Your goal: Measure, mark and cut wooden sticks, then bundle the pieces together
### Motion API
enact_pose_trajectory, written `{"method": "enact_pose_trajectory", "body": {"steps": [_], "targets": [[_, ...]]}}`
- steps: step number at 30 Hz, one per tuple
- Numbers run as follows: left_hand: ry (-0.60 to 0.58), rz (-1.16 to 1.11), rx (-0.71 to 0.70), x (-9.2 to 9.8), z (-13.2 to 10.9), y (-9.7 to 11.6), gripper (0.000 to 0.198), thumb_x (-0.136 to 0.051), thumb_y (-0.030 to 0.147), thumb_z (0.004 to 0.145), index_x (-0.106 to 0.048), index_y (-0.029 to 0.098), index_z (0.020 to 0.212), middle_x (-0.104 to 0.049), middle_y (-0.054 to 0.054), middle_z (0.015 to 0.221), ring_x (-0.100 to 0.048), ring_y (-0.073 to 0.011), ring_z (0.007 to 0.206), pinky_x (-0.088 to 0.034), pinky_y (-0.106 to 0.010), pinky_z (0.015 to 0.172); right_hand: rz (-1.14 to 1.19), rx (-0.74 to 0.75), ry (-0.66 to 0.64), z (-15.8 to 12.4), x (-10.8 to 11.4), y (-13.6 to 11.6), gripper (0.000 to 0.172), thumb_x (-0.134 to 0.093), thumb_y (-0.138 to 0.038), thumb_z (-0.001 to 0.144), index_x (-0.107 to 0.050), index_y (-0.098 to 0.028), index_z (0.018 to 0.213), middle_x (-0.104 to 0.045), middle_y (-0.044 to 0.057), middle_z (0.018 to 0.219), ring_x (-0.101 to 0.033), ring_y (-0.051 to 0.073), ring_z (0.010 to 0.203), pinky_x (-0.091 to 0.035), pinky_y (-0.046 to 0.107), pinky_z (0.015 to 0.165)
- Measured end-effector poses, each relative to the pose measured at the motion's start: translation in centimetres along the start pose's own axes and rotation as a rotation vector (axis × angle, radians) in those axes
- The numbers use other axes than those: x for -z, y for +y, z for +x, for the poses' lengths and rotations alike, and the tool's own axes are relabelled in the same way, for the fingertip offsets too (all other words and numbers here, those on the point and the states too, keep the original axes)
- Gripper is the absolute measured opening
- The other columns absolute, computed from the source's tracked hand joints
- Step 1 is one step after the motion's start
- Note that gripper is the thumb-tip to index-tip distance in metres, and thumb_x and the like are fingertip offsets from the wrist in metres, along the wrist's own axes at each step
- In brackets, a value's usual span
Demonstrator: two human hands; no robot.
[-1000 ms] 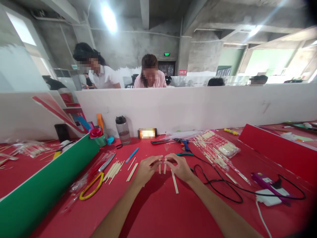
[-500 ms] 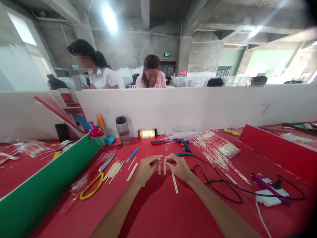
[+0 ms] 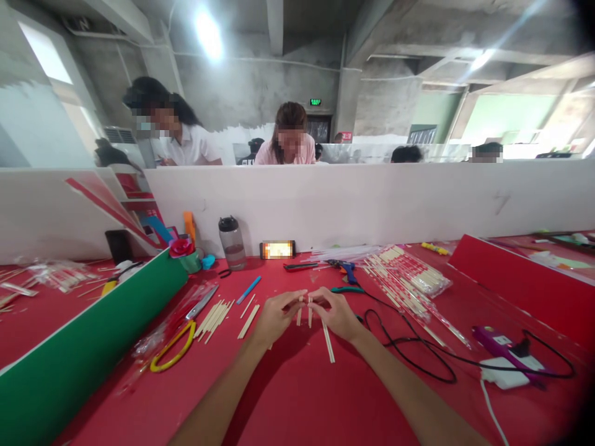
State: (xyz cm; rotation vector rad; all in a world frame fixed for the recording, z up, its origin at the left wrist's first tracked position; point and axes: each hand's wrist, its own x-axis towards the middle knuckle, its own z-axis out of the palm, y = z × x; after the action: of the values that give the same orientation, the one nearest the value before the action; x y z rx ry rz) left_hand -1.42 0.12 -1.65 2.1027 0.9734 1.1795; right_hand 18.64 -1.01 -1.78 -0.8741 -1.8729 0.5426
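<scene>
On the worktop [image 3: 320, 406], paired sticks [image 3: 328, 344] lay just nearer than the right hand [image 3: 338, 314]. Thumb and fingertips nearly together, that hand pinched a short wooden piece [image 3: 310, 318]; the left hand [image 3: 277, 317], closed likewise, pinched a second piece [image 3: 299, 319] beside it. Beyond stood a bottle [image 3: 231, 248].

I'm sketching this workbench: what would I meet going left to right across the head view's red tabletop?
Yellow-handled metal scissors, slim blue pen-like stick, bare left hand with short pale wooden stick, bare right hand, plastic-wrapped pale wooden sticks, long purple object.
</scene>
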Motion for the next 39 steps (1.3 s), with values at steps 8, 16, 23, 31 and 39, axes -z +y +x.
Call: {"method": "enact_pose_trajectory", "body": {"steps": [8,16,23,31,39], "targets": [[-0.051,0.070,-0.004,0.2,-0.2,0.5,0.039,-0.054,0.036,0.092,-0.060,0.027,0.130,-0.073,-0.006,0.108,-0.068,-0.0181,0.094,-0.054,-0.033,0.088,0.006,-0.012,0.067,-0.2,-0.1,0.3,0.012,-0.061,-0.032,0.089,-0.062,-0.022,0.096,-0.071,0.004,0.089,-0.070,0.018,0.082,-0.057,0.031,0.079],[-0.014,0.039,0.006,0.2,-0.1,0.7,0.037,-0.056,0.036,0.091,-0.062,0.026,0.126,-0.074,-0.004,0.104,-0.069,-0.0163,0.087,-0.055,-0.029,0.083,-0.015,-0.038,0.033,0.0,0.3,0.3,0.013,-0.059,-0.029,0.090,-0.061,-0.023,0.102,-0.072,0.005,0.095,-0.070,0.019,0.088,-0.056,0.032,0.081],[-0.035,0.060,0.028,0.6,0.0,0.9,0.036,-0.056,0.032,0.090,-0.061,0.025,0.125,-0.074,-0.003,0.096,-0.069,-0.0160,0.084,-0.054,-0.028,0.080,-0.036,-0.031,0.016,-0.2,0.1,0.4,0.015,-0.058,-0.030,0.090,-0.060,-0.023,0.104,-0.072,0.005,0.094,-0.070,0.019,0.086,-0.056,0.033,0.080],[-0.120,-0.020,0.081,0.4,0.1,1.3,0.037,-0.054,0.031,0.090,-0.058,0.027,0.127,-0.074,-0.003,0.098,-0.070,-0.0178,0.087,-0.055,-0.029,0.081,-0.046,-0.020,0.040,-0.3,0.0,0.6,0.014,-0.059,-0.032,0.090,-0.061,-0.023,0.100,-0.072,0.005,0.090,-0.070,0.019,0.083,-0.056,0.032,0.078],[-0.131,0.019,0.163,0.4,0.2,0.7,0.041,-0.057,0.033,0.088,-0.055,0.025,0.128,-0.074,-0.004,0.092,-0.070,-0.0188,0.083,-0.054,-0.028,0.075,0.042,-0.089,0.031,-0.1,0.0,0.2,0.013,-0.059,-0.029,0.088,-0.057,-0.023,0.100,-0.070,0.003,0.088,-0.069,0.018,0.081,-0.056,0.030,0.075]]}}
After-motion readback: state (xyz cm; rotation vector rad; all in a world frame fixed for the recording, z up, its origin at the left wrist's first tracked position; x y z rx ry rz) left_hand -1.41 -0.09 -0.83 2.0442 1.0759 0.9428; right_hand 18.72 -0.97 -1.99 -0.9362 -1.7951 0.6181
